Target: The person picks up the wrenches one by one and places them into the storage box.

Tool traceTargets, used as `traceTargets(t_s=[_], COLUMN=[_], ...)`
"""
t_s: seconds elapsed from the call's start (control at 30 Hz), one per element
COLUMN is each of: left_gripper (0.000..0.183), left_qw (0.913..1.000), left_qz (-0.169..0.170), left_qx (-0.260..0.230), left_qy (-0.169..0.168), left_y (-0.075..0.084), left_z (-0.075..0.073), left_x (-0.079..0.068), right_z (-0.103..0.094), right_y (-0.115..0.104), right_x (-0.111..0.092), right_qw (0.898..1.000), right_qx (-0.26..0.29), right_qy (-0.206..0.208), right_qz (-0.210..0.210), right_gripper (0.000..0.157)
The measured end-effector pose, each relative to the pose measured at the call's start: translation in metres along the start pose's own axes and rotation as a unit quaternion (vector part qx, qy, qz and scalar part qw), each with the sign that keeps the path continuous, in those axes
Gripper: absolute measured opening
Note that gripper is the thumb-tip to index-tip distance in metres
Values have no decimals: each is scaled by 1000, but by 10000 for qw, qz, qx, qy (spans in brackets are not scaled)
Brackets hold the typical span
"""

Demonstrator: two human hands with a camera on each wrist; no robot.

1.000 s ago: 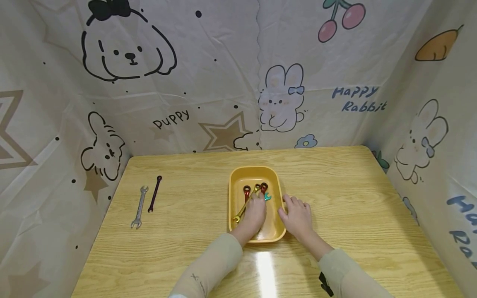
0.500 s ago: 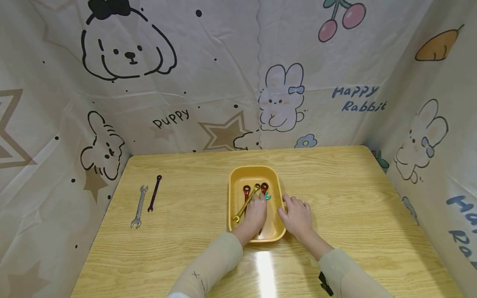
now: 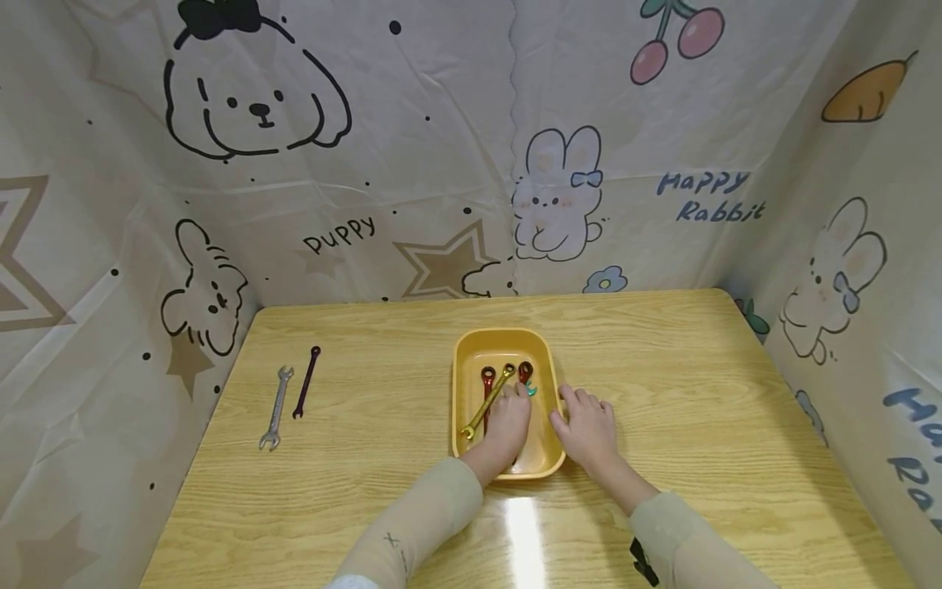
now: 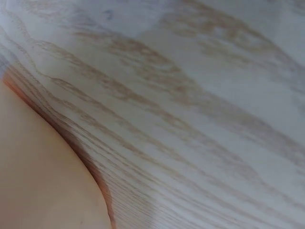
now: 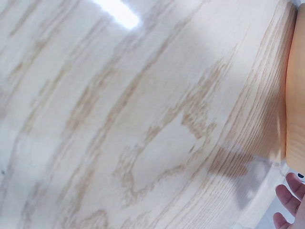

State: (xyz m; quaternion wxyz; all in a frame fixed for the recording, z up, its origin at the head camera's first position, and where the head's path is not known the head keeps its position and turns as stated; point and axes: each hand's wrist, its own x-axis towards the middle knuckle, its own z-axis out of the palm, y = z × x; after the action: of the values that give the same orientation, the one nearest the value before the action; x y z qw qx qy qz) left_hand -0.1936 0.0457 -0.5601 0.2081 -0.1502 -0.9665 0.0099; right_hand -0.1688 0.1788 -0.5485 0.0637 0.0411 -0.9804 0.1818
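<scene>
In the head view, my left hand [image 3: 508, 425] reaches down inside a yellow tray [image 3: 459, 352]. Its curled fingers pinch a red ratchet wrench [image 3: 526, 372], whose ring end pokes out beyond the fingertips while the hand hides most of the shaft. Just beside them shows the jaw of a teal wrench [image 3: 532, 390], its rest covered. Left of the hand, a gold wrench [image 3: 487, 402] lies slanted across another red wrench [image 3: 488, 376]. At the tray's right rim rests my right hand [image 3: 589, 425], fingers relaxed and thumb at the edge, holding no tool.
A silver open-end wrench [image 3: 276, 409] and a dark purple wrench [image 3: 307, 382] lie side by side on the left of the wooden table [image 3: 383, 474]. Printed cloth walls [image 3: 441, 164] stand around the back and sides. Both wrist views mostly show tabletop and the tray's outer wall [image 5: 295, 95].
My left hand has shifted slightly right, and the red ratchet wrench's ring end has moved a little right with it, covering more of the teal wrench. The right hand stays put.
</scene>
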Motion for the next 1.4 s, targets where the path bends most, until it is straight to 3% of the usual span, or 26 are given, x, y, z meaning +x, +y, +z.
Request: traceTargets(t_s=[0.13,0.33,0.57,1.1,1.4], left_gripper=[22,17,18,19,23], left_qw=[9996,9987,9964,9971,9958], left_qz=[93,130,264,328,409], left_qx=[180,494,807,627,475], left_qy=[-178,58,-82,-283,-667], left_y=[1,3,5,4,2], left_z=[3,10,11,10,10], left_x=[0,1,1,0,2], right_z=[0,-1,-1,0,0], right_y=[0,-1,0,0,0], right_x=[0,0,0,-1,-1], right_qw=[10000,10000,10000,9999,10000], right_qx=[-9,-4,-6,-35,-17], right_qy=[-1,21,83,93,73], right_qz=[5,0,-41,-13,1], right_gripper=[35,34,32,33,32])
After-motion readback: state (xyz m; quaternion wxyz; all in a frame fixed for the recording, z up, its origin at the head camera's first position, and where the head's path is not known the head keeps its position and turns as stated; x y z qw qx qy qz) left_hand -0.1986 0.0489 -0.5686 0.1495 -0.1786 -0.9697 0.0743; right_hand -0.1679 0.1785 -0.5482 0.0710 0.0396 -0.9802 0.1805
